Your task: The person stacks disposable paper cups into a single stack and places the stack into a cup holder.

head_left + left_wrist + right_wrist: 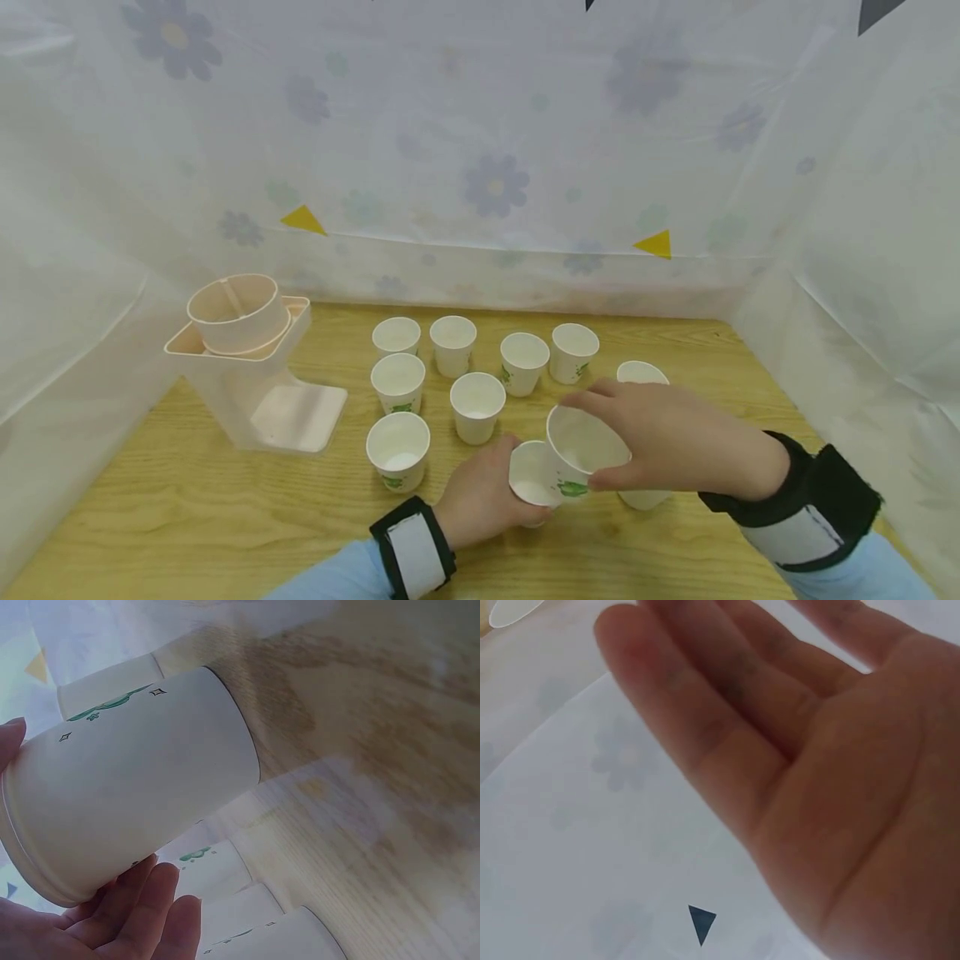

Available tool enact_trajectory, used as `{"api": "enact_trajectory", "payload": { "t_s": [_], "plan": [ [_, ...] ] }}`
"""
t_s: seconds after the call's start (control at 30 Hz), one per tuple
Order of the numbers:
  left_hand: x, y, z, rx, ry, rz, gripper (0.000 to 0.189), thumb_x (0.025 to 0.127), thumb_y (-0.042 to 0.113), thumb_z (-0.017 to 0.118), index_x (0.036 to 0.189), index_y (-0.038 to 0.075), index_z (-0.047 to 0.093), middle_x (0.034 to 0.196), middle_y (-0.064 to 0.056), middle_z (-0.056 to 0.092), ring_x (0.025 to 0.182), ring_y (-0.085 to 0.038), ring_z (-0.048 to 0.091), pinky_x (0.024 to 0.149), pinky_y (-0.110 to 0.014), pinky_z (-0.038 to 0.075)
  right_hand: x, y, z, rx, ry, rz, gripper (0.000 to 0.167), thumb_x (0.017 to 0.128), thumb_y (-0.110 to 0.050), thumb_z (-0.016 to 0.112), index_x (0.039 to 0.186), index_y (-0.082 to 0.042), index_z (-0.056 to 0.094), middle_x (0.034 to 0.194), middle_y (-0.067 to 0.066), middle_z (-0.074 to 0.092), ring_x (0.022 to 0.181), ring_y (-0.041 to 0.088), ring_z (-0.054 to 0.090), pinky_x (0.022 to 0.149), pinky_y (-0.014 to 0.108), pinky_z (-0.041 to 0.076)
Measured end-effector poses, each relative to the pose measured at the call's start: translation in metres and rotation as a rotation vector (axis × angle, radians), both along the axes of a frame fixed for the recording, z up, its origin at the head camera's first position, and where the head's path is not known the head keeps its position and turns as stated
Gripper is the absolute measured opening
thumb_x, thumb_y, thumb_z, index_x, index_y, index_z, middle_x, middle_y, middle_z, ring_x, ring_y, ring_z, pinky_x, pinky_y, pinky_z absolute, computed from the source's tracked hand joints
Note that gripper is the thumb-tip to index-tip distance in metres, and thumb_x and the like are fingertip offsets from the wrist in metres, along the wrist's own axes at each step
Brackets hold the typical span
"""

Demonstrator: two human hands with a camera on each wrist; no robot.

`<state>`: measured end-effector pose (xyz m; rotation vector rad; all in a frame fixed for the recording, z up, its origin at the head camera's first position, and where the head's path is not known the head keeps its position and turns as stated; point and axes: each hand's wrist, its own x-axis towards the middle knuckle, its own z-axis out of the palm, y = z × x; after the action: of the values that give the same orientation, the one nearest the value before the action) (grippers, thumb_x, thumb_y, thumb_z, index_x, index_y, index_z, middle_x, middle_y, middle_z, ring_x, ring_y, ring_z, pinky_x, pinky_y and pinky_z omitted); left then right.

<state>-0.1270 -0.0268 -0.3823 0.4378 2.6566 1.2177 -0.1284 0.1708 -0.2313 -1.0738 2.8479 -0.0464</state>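
My left hand (483, 492) grips a white paper cup (531, 473). In the left wrist view this cup (142, 776) lies tilted, its rim at the lower left, with the thumb near the rim and fingers (124, 930) beneath. Close beside it, my right hand (637, 437) holds another paper cup (588, 446) with a green leaf print between fingers and thumb. Seen from the front, the two cups overlap; whether they touch cannot be told. In the right wrist view, the right hand (795, 750) shows its palm and fairly straight fingers, while most of its cup is out of frame.
Several more paper cups, such as this cup (477, 407), stand upright on the wooden table (225, 508). One cup (642, 372) is behind my right hand; another (645, 500) is partly hidden below it. At left is a beige plastic stand (247, 367). Flower-patterned sheeting (450, 150) encloses the table.
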Motion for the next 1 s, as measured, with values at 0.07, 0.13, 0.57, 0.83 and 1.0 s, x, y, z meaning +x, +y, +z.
{"api": "enact_trajectory", "payload": {
  "t_s": [0.07, 0.13, 0.57, 0.83, 1.0],
  "plan": [
    [0.000, 0.000, -0.001, 0.002, 0.002, -0.002, 0.061, 0.060, 0.040, 0.084, 0.107, 0.015, 0.053, 0.094, 0.008, 0.060, 0.079, -0.005, 0.056, 0.065, -0.024, 0.044, -0.001, -0.003, -0.001, -0.007, -0.001, 0.005, 0.069, 0.069, -0.046, 0.077, 0.129, -0.022, 0.053, 0.118, -0.004, 0.058, 0.087, 0.013, 0.060, 0.069, 0.033, 0.049],
    [0.000, 0.000, -0.001, 0.005, 0.003, -0.004, 0.061, 0.060, 0.040, 0.084, 0.107, 0.016, 0.053, 0.095, 0.009, 0.060, 0.080, -0.005, 0.056, 0.066, -0.025, 0.044, -0.002, -0.006, -0.002, -0.013, 0.000, 0.015, 0.068, 0.069, -0.047, 0.077, 0.129, -0.023, 0.053, 0.117, -0.004, 0.058, 0.086, 0.014, 0.060, 0.068, 0.033, 0.049],
    [0.000, -0.001, 0.000, 0.011, 0.006, -0.002, 0.061, 0.061, 0.039, 0.084, 0.109, 0.016, 0.054, 0.100, 0.007, 0.062, 0.086, -0.008, 0.058, 0.069, -0.027, 0.045, -0.010, -0.022, -0.006, -0.024, -0.053, 0.062, 0.066, 0.069, -0.039, 0.078, 0.126, -0.016, 0.055, 0.103, -0.003, 0.059, 0.077, 0.007, 0.053, 0.064, 0.027, 0.047],
    [0.001, 0.000, -0.002, 0.008, 0.018, -0.001, 0.064, 0.061, 0.039, 0.084, 0.112, 0.015, 0.053, 0.102, 0.005, 0.062, 0.087, -0.010, 0.059, 0.070, -0.028, 0.046, -0.014, -0.024, -0.013, -0.010, -0.064, 0.046, 0.065, 0.068, -0.038, 0.078, 0.125, -0.014, 0.056, 0.103, -0.001, 0.058, 0.076, 0.008, 0.053, 0.065, 0.028, 0.047],
    [0.000, -0.001, -0.003, 0.010, 0.015, -0.003, 0.065, 0.061, 0.039, 0.084, 0.113, 0.015, 0.052, 0.103, 0.005, 0.062, 0.088, -0.010, 0.059, 0.071, -0.029, 0.046, -0.015, -0.026, -0.015, -0.003, -0.065, 0.052, 0.066, 0.068, -0.036, 0.079, 0.125, -0.013, 0.056, 0.105, 0.000, 0.059, 0.074, 0.009, 0.054, 0.064, 0.029, 0.047]
  ]
}}
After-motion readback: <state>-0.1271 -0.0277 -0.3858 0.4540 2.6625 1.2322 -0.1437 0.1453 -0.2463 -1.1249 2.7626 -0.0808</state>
